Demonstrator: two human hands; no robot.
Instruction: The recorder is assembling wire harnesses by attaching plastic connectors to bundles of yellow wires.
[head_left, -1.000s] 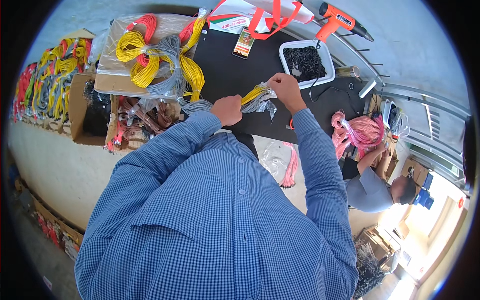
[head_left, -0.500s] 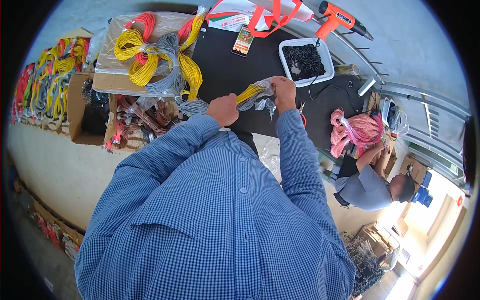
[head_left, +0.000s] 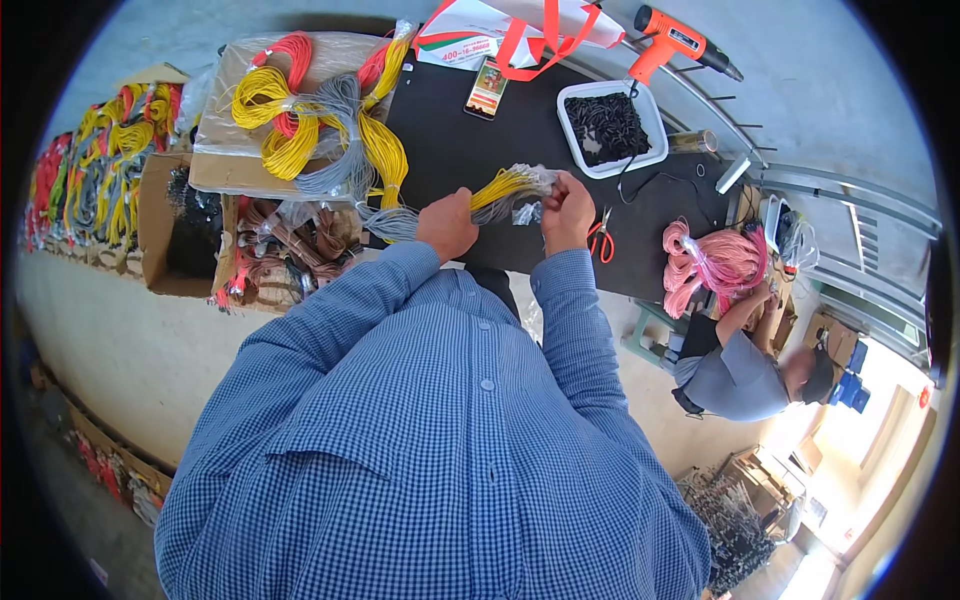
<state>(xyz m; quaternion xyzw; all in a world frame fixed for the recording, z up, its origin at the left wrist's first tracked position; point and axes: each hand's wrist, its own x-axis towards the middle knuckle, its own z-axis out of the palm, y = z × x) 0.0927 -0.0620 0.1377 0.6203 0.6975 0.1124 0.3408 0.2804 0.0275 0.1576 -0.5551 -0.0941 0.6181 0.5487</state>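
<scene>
My left hand (head_left: 447,226) is closed around a bundle of yellow and grey wires (head_left: 497,190). The wires fan out to its right, toward a whitish end wrapped in clear plastic (head_left: 540,177). My right hand (head_left: 567,213) has its fingers closed at that end; exactly what lies between them is hidden. Below the bundle, beside the right hand, is a crumpled scrap of clear plastic (head_left: 526,213). Red-handled scissors (head_left: 602,242) lie on the black tabletop just right of this hand. Grey wire (head_left: 390,224) trails left from my left hand toward the coils.
Yellow, grey and red wire coils (head_left: 340,135) rest on a cardboard box (head_left: 225,165). Behind are a phone (head_left: 486,90), a bag with red handles (head_left: 470,20), a white tray of black pieces (head_left: 660,150) and an orange heat gun (head_left: 675,42). Pink wire (head_left: 710,255) lies right, near a co-worker (head_left: 740,375).
My right hand has shifted slightly toward me, showing more of the bundle's wrapped end. The scissors now show more fully. My left hand has barely moved and keeps its grip.
</scene>
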